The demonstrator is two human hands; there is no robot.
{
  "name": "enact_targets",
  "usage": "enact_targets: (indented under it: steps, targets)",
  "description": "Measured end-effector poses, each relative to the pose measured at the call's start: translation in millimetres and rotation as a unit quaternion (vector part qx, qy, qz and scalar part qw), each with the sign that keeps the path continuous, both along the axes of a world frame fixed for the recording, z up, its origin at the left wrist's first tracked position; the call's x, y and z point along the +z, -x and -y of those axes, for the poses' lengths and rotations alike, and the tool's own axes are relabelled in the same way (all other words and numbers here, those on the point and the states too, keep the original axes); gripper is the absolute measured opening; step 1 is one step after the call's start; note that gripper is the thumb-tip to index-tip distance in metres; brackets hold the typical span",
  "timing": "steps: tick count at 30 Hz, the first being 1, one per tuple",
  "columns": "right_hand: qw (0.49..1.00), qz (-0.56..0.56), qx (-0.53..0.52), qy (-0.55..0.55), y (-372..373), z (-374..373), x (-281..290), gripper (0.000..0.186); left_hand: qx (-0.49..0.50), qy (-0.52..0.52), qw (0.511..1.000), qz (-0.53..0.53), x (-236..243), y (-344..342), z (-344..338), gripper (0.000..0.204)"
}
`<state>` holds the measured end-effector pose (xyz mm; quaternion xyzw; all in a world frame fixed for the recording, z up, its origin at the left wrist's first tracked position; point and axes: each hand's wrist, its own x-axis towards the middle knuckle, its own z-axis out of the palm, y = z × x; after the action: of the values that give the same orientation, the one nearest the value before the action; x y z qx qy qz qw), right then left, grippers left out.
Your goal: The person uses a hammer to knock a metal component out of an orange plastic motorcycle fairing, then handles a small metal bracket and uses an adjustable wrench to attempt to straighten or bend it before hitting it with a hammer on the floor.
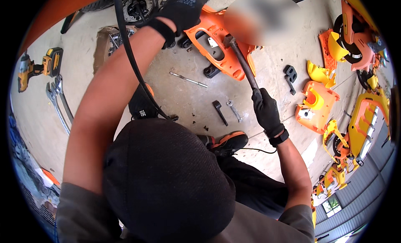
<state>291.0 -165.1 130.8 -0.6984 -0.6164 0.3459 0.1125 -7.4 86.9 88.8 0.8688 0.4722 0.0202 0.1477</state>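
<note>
My right hand (267, 112), in a black glove, is closed around the handle of a hammer (242, 61). The hammer's metal head lies against an orange plastic panel (232, 67) with a long oval opening. At the panel's far left edge, my left hand (182, 10), also gloved in black, grips it; some of its fingers are hard to make out. A smeared patch hides the panel's far right part. Below the panel on the floor are a thin metal rod (188, 79), a black flat piece (220, 112) and a small wrench (234, 110).
A yellow and black cordless driver (37, 67) and large wrenches (60, 101) lie at the left. A cardboard box (102, 51) holds small metal parts. Orange and yellow plastic covers (319, 105) line the right side. A black cable (133, 59) crosses before my left arm.
</note>
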Motion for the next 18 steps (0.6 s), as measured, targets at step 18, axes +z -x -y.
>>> enact_targets:
  steps: [18]
  targets:
    - [0.999, -0.024, 0.01, -0.033, 4.7, -8.7, 15.1, 0.016, -0.053, -0.02, 0.998, -0.02, -51.9, 15.8, -30.7, 0.02]
